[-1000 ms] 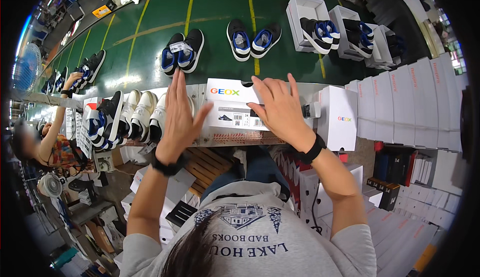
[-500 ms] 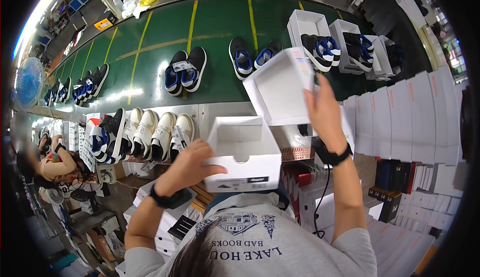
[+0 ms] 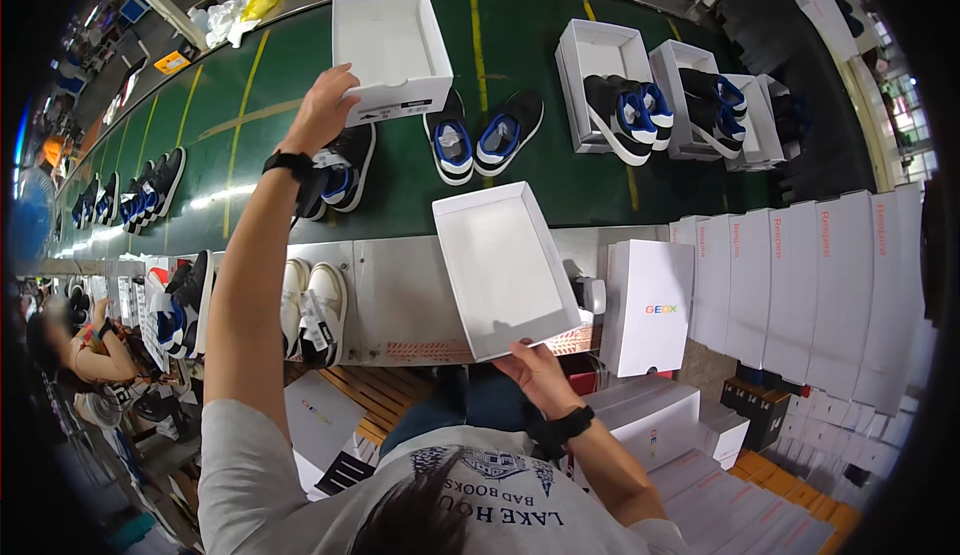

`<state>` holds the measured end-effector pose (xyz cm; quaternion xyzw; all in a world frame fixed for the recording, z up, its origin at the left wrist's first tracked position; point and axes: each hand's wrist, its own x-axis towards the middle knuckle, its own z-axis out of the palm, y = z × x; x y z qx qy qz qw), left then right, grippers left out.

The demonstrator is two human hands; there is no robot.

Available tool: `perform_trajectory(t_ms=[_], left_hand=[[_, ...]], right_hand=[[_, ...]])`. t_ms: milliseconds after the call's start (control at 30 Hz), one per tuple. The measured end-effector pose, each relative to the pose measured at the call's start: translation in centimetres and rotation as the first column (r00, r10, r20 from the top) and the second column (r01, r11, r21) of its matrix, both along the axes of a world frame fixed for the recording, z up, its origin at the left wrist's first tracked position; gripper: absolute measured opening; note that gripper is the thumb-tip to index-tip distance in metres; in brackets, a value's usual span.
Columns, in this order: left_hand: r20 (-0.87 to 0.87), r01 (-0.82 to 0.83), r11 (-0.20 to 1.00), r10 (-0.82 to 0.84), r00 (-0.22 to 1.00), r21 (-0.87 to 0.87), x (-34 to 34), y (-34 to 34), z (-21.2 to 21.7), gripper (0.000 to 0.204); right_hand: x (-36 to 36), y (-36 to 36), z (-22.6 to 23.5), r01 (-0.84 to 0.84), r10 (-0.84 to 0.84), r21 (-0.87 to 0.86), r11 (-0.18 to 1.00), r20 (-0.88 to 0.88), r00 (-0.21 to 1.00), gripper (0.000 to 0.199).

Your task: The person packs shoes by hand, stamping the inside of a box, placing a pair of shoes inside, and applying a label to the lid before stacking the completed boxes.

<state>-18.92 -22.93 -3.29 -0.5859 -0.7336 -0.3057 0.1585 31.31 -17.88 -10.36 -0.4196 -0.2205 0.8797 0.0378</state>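
Observation:
My left hand (image 3: 325, 110) is stretched far forward and closed on the near end of a white shoebox (image 3: 405, 97), whose open top shows an empty inside. The box is over the green belt, just beyond the black sneakers with blue lining (image 3: 510, 135); whether it rests on the belt I cannot tell. A second black pair (image 3: 352, 170) is partly covered by my left wrist and forearm. Nearer to me, my right hand (image 3: 540, 377) grips the near edge of the white box lid (image 3: 500, 265), held hollow side up and tilted over the metal ledge.
On the belt (image 3: 290, 95) at right stand open shoeboxes (image 3: 607, 55) with black sneakers leaning on them. White-and-cream shoes (image 3: 322, 310) sit on the ledge at left. A closed white box (image 3: 648, 305) and a row of white boxes (image 3: 790, 285) stand at right. A person (image 3: 100, 340) is at far left.
My left hand has carried the shoebox from in front of my body forward and left over the belt. My right hand has lowered the lid toward me, turning its hollow side up.

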Motion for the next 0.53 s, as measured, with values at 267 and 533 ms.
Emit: perform_trajectory(t_ms=[267,533], left_hand=[[-0.112,-0.279,0.93,0.259,0.959,-0.239,8.2,8.8,-6.5,0.029],[0.112,-0.183,0.68,0.366,0.924,-0.71,15.9,13.7,-12.1,0.036]], right_hand=[[1.7,3.8,3.0,-0.54,0.525,-0.092,0.836,0.419,0.741,0.029],[0.9,11.8,-2.4,-0.857,-0.156,0.489,-0.163,0.845,0.512,0.063]])
